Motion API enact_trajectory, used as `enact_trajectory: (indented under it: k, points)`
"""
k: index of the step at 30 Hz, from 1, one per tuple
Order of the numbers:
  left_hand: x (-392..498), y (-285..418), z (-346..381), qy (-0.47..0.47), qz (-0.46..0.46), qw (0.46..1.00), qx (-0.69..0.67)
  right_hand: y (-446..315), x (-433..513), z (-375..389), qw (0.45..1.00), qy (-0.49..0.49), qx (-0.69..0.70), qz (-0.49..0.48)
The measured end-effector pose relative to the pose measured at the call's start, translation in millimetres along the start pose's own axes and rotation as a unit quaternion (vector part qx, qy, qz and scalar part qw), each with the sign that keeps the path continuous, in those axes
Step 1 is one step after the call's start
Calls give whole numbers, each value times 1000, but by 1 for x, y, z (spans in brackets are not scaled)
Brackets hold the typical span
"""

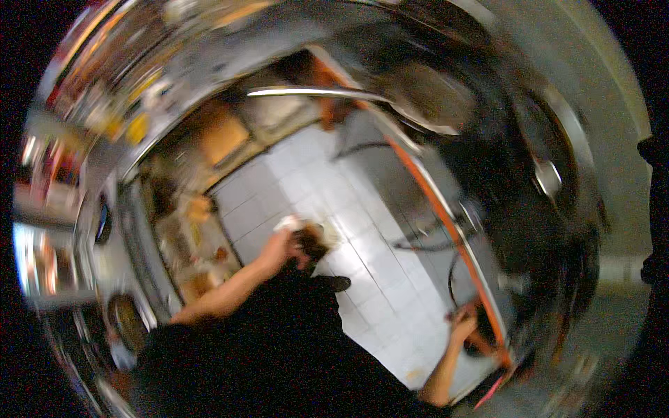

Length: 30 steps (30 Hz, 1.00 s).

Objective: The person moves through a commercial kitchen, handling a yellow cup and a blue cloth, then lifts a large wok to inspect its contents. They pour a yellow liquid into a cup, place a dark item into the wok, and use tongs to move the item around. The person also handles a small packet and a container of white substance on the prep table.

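Observation:
Motion blur softens the whole view. My left hand (277,253) is in front of my dark clothing, above the tiled floor. Its fingers are around a dark brown thing (312,243), too blurred to name; a white patch (286,223), perhaps cloth or paper, shows at the same hand. Lower right, my right hand (463,325) is beside the orange-and-silver front edge (431,193) of a dark counter. A dark rounded shape (478,342) lies close to its fingers; whether the hand grips anything is unclear.
A long metal rod or handle (308,92) sticks out past the dark counter's edge. Black hoses (452,277) hang under that edge. At left, a metal counter (172,117) carries blurred items, with an orange-brown box (225,138) below. White tiles (292,167) cover the floor between.

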<state>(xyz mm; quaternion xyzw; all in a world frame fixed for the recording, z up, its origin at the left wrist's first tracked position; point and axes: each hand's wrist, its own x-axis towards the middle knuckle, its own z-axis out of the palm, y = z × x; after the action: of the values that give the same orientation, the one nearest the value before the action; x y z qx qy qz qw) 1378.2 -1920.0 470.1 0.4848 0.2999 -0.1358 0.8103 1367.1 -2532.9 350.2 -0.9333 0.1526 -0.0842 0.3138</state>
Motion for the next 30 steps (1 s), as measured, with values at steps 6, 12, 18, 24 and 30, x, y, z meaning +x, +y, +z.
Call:
enact_trajectory:
  k: [6,12,18,24,30]
  points:
    - [-12,51,-79,-79,77,993,44,-347,-125,154,873,-372,289,-125]
    - [-32,103,-194,14,208,977,33,-616,-156,243,812,-439,326,-204]
    - [-55,156,-329,160,349,923,-22,-778,-203,361,745,-524,276,-307]
    - [-129,172,-437,481,404,775,75,-921,-233,523,667,-566,279,-396]
    - [-180,178,-489,684,311,658,-41,-1056,-272,683,630,-345,161,-677]
